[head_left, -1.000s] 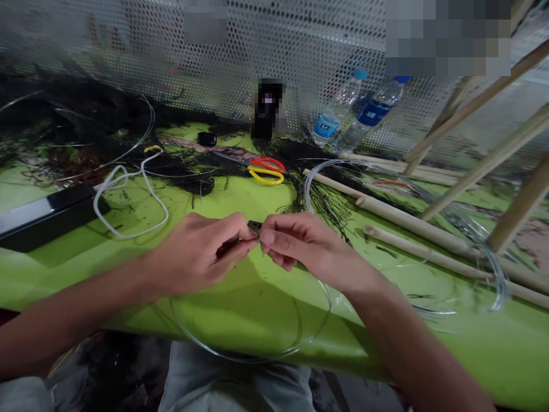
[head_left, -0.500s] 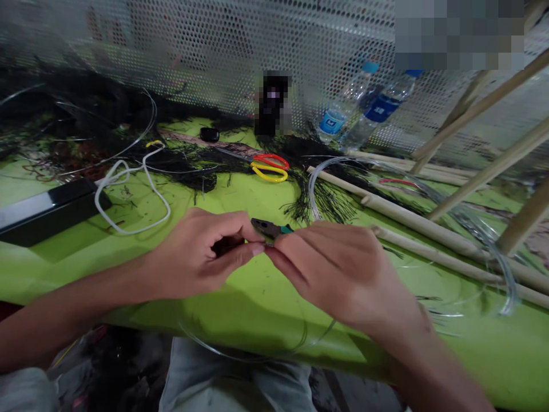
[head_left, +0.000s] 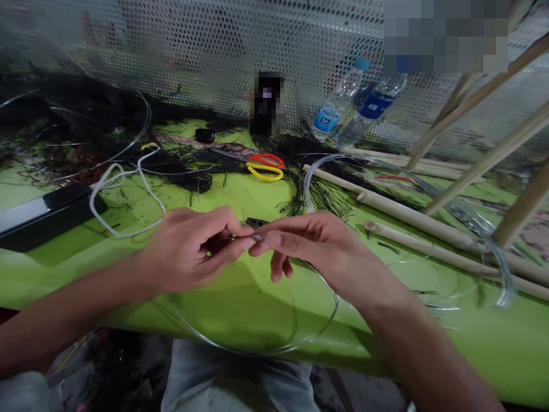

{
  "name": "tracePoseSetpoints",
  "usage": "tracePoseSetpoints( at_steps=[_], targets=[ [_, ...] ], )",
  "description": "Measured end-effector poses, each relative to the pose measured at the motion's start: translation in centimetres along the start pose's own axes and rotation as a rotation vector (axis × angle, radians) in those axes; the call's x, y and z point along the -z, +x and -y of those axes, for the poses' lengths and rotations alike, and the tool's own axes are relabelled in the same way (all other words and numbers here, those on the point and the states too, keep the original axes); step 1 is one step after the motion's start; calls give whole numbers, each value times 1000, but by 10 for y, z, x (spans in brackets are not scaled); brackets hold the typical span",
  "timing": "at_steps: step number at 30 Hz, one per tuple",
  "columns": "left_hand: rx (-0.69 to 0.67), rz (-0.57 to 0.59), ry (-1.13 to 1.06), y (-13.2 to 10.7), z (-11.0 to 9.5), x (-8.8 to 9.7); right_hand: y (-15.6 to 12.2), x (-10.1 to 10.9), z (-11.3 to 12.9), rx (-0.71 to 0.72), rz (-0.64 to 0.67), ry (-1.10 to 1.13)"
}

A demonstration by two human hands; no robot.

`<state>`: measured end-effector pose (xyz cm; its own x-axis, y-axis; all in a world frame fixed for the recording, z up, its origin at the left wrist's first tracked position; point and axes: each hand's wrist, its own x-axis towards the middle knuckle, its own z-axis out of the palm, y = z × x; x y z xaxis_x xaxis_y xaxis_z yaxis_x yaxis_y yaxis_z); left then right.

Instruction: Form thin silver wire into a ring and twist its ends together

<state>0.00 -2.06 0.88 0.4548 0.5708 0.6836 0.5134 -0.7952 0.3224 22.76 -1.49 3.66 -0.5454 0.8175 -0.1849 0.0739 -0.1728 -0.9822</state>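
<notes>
Both hands meet over the green tabletop, fingertips almost touching. My left hand (head_left: 195, 246) pinches a thin line beside a small grey metal piece (head_left: 257, 236). The thumb and forefinger of my right hand (head_left: 317, 243) are closed on that piece, its other fingers loosely curled below. A loop of clear line (head_left: 337, 306) hangs beneath the hands, over the table's front edge. The dark jaws of the pliers (head_left: 256, 221) show just behind the fingertips. Their handles are hidden by my right hand, and I cannot tell if they rest on the table.
Scissors (head_left: 266, 167) with red and yellow handles lie behind the hands. Wooden poles (head_left: 412, 220) and a coil of clear line (head_left: 311, 183) are on the right. Two water bottles (head_left: 328, 114) lean against the perforated panel (head_left: 206, 63). A white cord (head_left: 128, 233) and a black box (head_left: 51, 214) lie left.
My right hand has turned and let go of the pliers' handles, now pinching the small metal piece. My left hand keeps its pinch. More of the clear loop shows below.
</notes>
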Motion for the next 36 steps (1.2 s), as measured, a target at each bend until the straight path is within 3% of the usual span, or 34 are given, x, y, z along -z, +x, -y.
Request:
tracePoseSetpoints(
  at_steps=[4,9,12,15,18,20,25,29,33,36],
  targets=[
    [13,-5,8,-1,0,-1,4,-1,-6,7,-58,158],
    [15,-6,52,-1,-3,0,3,-3,-9,147,-105,71],
    [29,5,52,0,-3,1,-3,-7,-7,323,-194,-201],
    [37,8,48,0,-2,0,-9,-9,-8,607,-295,-668],
    [49,15,41,1,-2,-2,-11,-8,-10,835,-315,-1067],
    [43,18,37,2,-2,-2,-10,-6,-10,807,-302,-1073],
    [-2,-47,51,1,-4,1,0,-3,-2,350,-72,-364],
    [-10,27,56,-1,-5,2,4,-3,3,210,31,-302],
    [8,54,8,0,-4,4,4,-3,2,267,45,-451],
    [77,116,-111,3,-5,8,0,-3,1,554,-50,-851]
  ],
)
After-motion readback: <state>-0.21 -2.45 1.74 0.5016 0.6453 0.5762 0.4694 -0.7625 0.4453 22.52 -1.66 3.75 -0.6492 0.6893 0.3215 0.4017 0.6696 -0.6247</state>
